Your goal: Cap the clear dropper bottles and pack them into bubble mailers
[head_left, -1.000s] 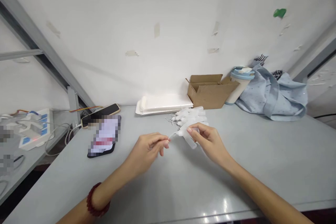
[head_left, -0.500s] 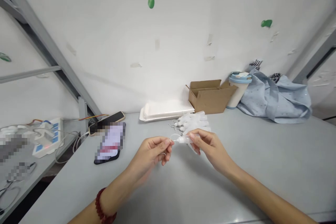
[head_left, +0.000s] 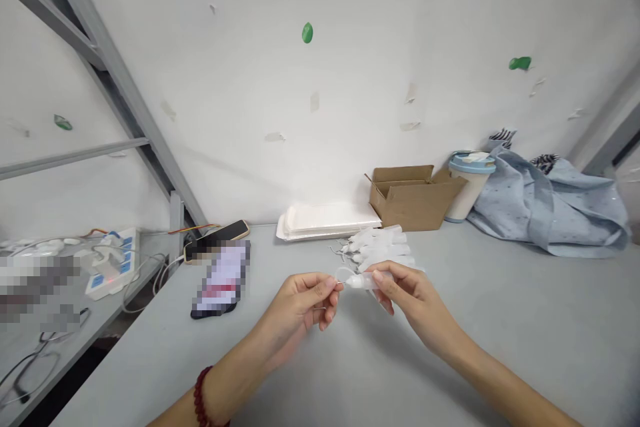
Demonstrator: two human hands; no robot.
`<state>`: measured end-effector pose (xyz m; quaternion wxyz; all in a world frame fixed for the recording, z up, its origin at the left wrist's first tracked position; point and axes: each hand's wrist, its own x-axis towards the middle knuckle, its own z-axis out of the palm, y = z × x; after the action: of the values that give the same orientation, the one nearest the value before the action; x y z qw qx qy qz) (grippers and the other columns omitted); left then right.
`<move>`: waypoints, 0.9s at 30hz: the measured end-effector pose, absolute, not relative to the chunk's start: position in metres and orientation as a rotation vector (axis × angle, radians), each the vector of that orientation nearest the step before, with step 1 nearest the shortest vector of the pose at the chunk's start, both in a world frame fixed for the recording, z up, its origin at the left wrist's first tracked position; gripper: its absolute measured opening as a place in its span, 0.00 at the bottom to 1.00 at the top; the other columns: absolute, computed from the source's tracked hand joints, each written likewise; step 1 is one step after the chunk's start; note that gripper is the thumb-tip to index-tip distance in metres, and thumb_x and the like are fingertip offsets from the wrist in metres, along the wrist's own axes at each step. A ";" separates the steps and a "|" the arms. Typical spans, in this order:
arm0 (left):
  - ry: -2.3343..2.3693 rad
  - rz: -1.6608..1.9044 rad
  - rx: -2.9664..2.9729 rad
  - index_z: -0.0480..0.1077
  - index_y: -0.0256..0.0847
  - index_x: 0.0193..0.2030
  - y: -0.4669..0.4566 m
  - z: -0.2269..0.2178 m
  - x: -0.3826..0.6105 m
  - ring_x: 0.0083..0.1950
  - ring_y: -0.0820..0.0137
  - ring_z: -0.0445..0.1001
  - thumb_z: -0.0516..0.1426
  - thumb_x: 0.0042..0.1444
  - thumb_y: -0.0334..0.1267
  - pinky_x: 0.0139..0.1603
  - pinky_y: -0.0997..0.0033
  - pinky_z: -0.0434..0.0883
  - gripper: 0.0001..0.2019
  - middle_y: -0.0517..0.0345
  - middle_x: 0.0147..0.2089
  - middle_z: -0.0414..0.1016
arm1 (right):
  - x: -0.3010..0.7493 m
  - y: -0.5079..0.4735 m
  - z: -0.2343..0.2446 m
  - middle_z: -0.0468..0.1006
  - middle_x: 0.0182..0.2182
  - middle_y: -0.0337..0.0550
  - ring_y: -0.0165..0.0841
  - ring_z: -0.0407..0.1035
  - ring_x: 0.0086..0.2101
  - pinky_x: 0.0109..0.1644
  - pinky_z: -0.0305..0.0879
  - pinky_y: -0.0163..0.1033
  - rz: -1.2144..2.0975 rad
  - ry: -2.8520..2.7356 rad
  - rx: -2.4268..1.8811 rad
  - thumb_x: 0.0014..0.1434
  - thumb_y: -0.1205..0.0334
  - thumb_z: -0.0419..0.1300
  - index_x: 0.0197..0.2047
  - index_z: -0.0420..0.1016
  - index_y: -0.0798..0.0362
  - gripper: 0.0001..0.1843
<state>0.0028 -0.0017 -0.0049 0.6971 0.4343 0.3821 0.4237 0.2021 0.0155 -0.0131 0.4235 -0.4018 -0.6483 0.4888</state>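
My right hand (head_left: 397, 288) holds a small translucent squeeze bottle (head_left: 367, 280) on its side, thumb and fingers around the body, its white nozzle facing left. Thumb and forefinger of my left hand (head_left: 313, 297) are pinched together just beyond the nozzle, on a thin pale cord (head_left: 344, 269) that curves up in a small loop. A fine tip reaches from the nozzle to these fingertips; its end is hidden. Behind my right hand lies a pile of similar bottles (head_left: 383, 240), with thin curly strands at their left ends.
White flat packs (head_left: 330, 217) and an open cardboard box (head_left: 413, 203) stand against the wall. To the right are a lidded cup (head_left: 467, 190) and a light blue bag (head_left: 565, 207). Two phones (head_left: 220, 240) (head_left: 223, 280) and a power strip (head_left: 115, 267) are on the left.
The whole view has shifted, so everything appears a little lower and further right. Both hands keep their grips, with the bottle's nozzle still close to my left fingertips.
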 end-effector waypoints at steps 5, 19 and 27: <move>0.866 0.941 0.967 0.71 0.33 0.28 -0.001 -0.003 0.003 0.24 0.79 0.62 0.59 0.55 0.42 0.24 0.78 0.57 0.12 0.61 0.25 0.64 | 0.202 0.016 -0.014 0.62 0.21 0.36 0.28 0.57 0.23 0.28 0.55 0.34 1.218 -1.628 -1.018 0.60 0.45 0.52 0.30 0.70 0.53 0.19; 0.931 0.952 1.025 0.73 0.34 0.30 -0.001 -0.001 0.004 0.24 0.79 0.63 0.58 0.56 0.41 0.25 0.78 0.59 0.11 0.61 0.25 0.65 | 0.202 0.014 -0.013 0.63 0.22 0.36 0.27 0.57 0.24 0.28 0.56 0.34 1.212 -1.653 -1.049 0.61 0.47 0.51 0.31 0.69 0.53 0.18; 1.049 0.993 1.115 0.72 0.34 0.27 0.000 -0.007 0.005 0.24 0.77 0.64 0.59 0.54 0.43 0.25 0.78 0.61 0.13 0.61 0.23 0.66 | 0.197 0.010 -0.018 0.69 0.24 0.39 0.28 0.58 0.24 0.24 0.54 0.32 0.905 -1.730 -1.134 0.60 0.51 0.53 0.35 0.73 0.54 0.16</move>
<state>0.0050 0.0000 -0.0066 0.6118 0.4832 0.4549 0.4305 0.1969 0.0103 -0.0178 0.4276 -0.4541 -0.6926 0.3625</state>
